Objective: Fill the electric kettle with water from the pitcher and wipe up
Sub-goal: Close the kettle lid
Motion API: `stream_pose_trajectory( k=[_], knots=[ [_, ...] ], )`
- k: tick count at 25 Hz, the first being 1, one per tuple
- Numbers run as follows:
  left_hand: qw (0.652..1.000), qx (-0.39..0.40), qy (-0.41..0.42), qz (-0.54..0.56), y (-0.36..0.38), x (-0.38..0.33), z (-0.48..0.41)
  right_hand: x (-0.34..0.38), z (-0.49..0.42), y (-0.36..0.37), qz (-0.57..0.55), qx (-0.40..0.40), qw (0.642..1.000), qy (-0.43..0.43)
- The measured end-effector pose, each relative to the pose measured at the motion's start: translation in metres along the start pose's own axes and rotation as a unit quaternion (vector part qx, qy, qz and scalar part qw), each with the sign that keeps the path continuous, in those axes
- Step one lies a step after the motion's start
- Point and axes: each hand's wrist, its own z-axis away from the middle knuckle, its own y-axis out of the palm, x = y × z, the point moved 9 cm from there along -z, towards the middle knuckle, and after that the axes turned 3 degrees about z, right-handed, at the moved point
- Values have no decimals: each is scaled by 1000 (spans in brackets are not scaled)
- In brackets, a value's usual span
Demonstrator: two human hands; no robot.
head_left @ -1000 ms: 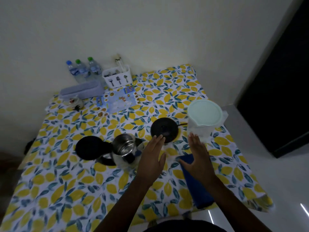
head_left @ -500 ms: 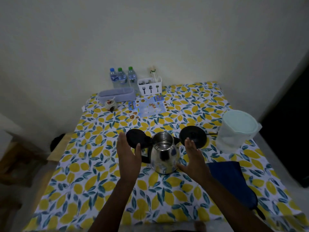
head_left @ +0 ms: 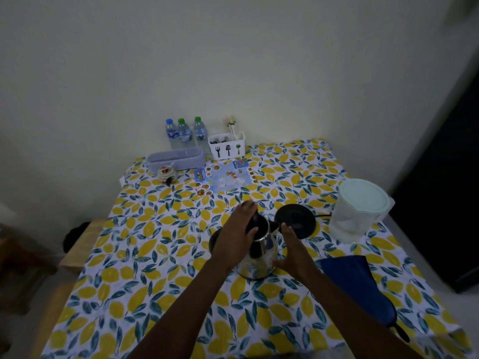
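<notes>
The steel electric kettle (head_left: 260,257) stands on the lemon-print tablecloth (head_left: 160,255) at the table's middle. My left hand (head_left: 237,237) lies over its top, with fingers and thumb curled around the black upper part. A dark round piece (head_left: 214,239) shows left of that hand, partly hidden. My right hand (head_left: 291,251) is spread flat against the kettle's right side. The black kettle base (head_left: 296,218) sits just behind, to the right. The translucent lidded pitcher (head_left: 359,211) stands at the right edge. A blue cloth (head_left: 359,283) lies near my right forearm.
Three water bottles (head_left: 184,133), a white cutlery holder (head_left: 227,147), a grey oblong box (head_left: 176,158), a small jar (head_left: 166,173) and a blue printed mat (head_left: 225,178) line the far side by the wall. The base's cord (head_left: 323,215) runs toward the pitcher.
My left hand moved from left of the kettle onto its top and closed there. My right hand came up against the kettle's right side. The camera view shifted slightly.
</notes>
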Motion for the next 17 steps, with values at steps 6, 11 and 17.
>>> stream_pose_trajectory(
  k=[6, 11, 17],
  knots=[
    [984, 116, 10, -137, 57, 19, -8, 1, -10, -1, -27, -4, 999, -24],
    [989, 80, 1, -127, 55, 19, -6, 2, -12, 1, -37, -14, 998, -46],
    [985, 96, -13, -144, 57, 19, -11, 4, -13, -1, -28, -9, 997, -76]
  ],
)
